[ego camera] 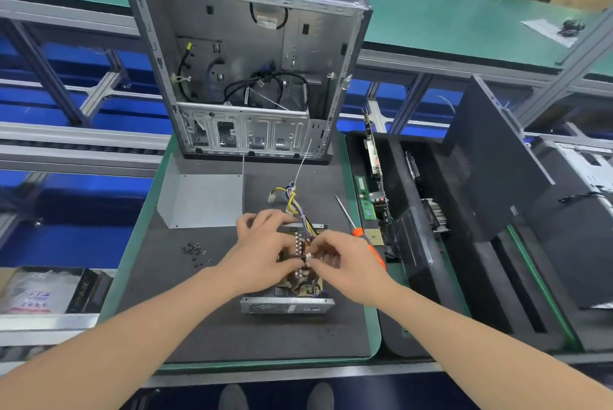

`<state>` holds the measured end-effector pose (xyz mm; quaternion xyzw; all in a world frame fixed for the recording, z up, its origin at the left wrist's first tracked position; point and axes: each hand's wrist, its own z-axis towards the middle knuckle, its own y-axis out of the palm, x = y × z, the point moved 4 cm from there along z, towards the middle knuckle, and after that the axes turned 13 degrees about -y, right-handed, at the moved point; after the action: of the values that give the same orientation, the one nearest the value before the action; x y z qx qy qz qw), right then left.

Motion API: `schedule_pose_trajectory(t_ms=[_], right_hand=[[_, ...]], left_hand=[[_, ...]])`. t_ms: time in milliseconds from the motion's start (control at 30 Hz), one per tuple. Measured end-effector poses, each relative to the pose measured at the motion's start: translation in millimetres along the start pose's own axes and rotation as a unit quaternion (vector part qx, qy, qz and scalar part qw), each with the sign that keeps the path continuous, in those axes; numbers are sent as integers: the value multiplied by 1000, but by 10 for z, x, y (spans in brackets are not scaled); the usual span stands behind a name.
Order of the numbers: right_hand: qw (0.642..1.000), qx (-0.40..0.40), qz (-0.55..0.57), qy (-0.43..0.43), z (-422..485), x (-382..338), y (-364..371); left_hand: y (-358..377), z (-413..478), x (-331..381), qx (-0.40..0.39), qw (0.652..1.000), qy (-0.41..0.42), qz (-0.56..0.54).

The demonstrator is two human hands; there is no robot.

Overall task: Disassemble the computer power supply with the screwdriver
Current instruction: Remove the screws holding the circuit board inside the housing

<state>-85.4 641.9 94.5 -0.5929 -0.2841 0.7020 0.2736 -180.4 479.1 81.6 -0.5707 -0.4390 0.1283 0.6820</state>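
The opened power supply [288, 305] lies on the dark foam mat, its circuit board exposed and its metal wall facing me. A bundle of yellow and purple wires [293, 202] runs out of its far side. My left hand [257, 252] and my right hand [345, 260] meet over the board, and their fingertips pinch a small white connector [308, 258] between them. The screwdriver [356, 229], orange handle and thin steel shaft, lies on the mat just right of my right hand, held by nobody. The flat grey cover plate [202, 199] rests to the far left of the unit.
An empty computer case [245, 55] stands open at the mat's far edge. Several loose black screws [195, 252] lie left of the unit. Black trays with circuit boards [373, 197] and a dark side panel [491, 157] fill the right. A box of bags [46, 290] sits at left.
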Motion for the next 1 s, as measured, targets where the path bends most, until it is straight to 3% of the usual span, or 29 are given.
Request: schedule_pose_trajectory(t_ms=[167, 333, 600, 767, 1000], right_hand=[[997, 39, 10, 66, 65, 98, -162], [993, -50, -54, 90, 316, -112, -86], [969, -143, -166, 115, 516, -380, 275], [968, -123, -179, 129, 508, -385, 413], [980, -70, -142, 121, 479, -383, 375]], left_hand=[[-159, -26, -63, -51, 997, 52, -2], [-294, -257, -94, -45, 995, 86, -36], [-322, -511, -327, -114, 985, -7, -132], [-284, -535, -406, -76, 982, -67, -159], [-235, -490, -406, -87, 974, -91, -189]])
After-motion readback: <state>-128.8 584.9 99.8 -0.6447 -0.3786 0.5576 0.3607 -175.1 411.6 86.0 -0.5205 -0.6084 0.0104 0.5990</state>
